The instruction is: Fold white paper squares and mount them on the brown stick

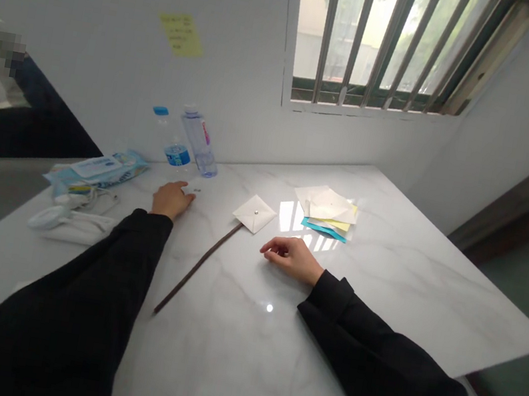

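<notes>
Apparently resting between grips, judging joining step mostly done. Seeing folded paper square [248, 213], pinned at centre by small fastener [256, 212], lying over one end of brown stick [196, 269] on marbled table [228, 354]. Holding left hand [173, 200] open to left of square, just beside small dark bits [197, 190], too small to identify; leaving contact unclear. Curling right hand [291, 258] loosely beside square, with fingertips slightly apart, gripping nothing visible. Probably calling next for steadying stick with one hand while checking fastener with other.

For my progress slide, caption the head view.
Left hand and right hand flank a white paper square and brown stick on marbled tabletop.
</notes>
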`<move>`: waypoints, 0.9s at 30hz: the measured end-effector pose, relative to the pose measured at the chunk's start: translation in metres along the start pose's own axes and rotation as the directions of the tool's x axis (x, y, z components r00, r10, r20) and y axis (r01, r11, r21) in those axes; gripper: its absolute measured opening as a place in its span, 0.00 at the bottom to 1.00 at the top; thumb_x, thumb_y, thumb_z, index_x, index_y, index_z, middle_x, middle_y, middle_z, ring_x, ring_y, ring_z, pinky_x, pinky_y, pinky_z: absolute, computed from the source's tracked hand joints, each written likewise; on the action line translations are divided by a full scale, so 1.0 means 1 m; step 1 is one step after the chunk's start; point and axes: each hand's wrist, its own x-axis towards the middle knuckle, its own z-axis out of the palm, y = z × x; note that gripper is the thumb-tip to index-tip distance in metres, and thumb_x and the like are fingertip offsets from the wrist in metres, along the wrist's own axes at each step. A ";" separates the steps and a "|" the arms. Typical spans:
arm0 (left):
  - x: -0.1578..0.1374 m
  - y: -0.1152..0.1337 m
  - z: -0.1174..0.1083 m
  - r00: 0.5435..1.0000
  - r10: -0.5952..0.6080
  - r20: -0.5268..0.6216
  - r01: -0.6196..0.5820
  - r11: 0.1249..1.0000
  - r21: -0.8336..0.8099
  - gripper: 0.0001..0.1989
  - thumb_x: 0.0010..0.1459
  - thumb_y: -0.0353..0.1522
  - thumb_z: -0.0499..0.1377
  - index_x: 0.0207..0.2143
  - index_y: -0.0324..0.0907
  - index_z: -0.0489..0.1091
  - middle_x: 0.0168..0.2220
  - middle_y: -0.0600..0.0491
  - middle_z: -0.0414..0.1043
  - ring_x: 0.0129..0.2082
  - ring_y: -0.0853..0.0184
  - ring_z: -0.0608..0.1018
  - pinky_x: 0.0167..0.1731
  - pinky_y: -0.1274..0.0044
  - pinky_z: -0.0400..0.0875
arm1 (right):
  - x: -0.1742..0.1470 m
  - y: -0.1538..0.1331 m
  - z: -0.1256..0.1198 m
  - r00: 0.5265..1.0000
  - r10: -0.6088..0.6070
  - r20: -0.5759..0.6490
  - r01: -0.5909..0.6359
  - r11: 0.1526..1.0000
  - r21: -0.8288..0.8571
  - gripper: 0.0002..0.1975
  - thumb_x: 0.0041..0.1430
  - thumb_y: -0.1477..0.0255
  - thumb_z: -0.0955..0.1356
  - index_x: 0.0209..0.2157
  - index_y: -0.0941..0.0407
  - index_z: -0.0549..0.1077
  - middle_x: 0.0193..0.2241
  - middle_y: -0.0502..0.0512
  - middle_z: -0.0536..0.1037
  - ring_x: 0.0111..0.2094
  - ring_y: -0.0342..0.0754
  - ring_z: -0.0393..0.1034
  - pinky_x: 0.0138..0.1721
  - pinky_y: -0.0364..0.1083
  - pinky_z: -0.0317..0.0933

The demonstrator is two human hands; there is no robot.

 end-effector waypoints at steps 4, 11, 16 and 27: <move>0.016 -0.006 0.010 1.000 -0.001 -0.011 0.001 0.998 -0.056 0.24 0.67 0.41 0.60 0.61 0.42 0.76 0.56 0.44 0.80 0.57 0.50 0.78 0.54 0.67 0.71 | 0.001 -0.001 0.001 0.999 -0.030 -0.023 0.031 0.999 0.038 0.07 0.61 0.74 0.71 0.38 0.56 0.84 0.25 0.48 0.77 0.26 0.42 0.67 0.32 0.43 0.61; 0.027 -0.008 0.011 0.999 -0.035 -0.025 0.033 0.996 -0.084 0.18 0.65 0.40 0.61 0.50 0.39 0.81 0.50 0.45 0.83 0.52 0.53 0.79 0.51 0.69 0.72 | 0.005 -0.001 -0.001 0.990 0.007 -0.140 0.001 0.999 0.052 0.07 0.62 0.68 0.73 0.35 0.57 0.84 0.24 0.49 0.77 0.27 0.43 0.67 0.33 0.43 0.61; 0.024 -0.006 0.011 0.999 -0.046 -0.029 0.044 0.996 -0.079 0.15 0.64 0.38 0.61 0.46 0.38 0.79 0.48 0.42 0.83 0.51 0.51 0.80 0.50 0.68 0.72 | 0.006 0.001 0.001 0.988 0.014 -0.156 -0.006 0.999 0.049 0.07 0.61 0.69 0.73 0.34 0.57 0.83 0.24 0.48 0.77 0.27 0.42 0.67 0.33 0.43 0.61; 0.024 0.007 0.004 0.998 0.048 -0.028 -0.051 0.993 -0.108 0.19 0.62 0.37 0.62 0.53 0.40 0.79 0.52 0.43 0.82 0.54 0.50 0.80 0.54 0.67 0.71 | 0.007 -0.003 0.004 0.989 0.018 -0.146 -0.012 0.999 0.045 0.07 0.61 0.68 0.74 0.33 0.57 0.83 0.23 0.49 0.77 0.27 0.43 0.67 0.32 0.43 0.61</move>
